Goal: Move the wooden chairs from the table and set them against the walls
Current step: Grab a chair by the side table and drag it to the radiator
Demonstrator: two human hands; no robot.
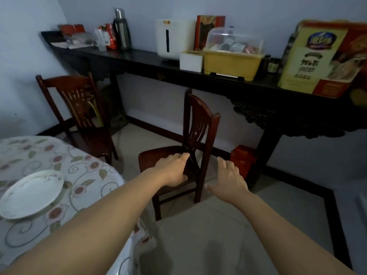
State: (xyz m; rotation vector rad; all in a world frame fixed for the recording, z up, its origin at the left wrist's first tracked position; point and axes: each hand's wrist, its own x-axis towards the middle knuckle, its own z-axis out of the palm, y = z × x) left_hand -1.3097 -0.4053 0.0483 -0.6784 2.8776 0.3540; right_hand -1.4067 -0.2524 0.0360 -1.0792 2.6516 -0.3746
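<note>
Reaching with open left hand [174, 169] toward dark carved wooden chair [200, 124]

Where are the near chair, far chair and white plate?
near chair [215, 120], head view, backrest's right post.
far chair [65, 80], head view, top rail.
white plate [29, 197], head view, middle of dish.

Two dark-red wooden chairs stand upright: the near chair [196, 135] beside the long dark console, the far chair [79, 114] in the corner.
</note>
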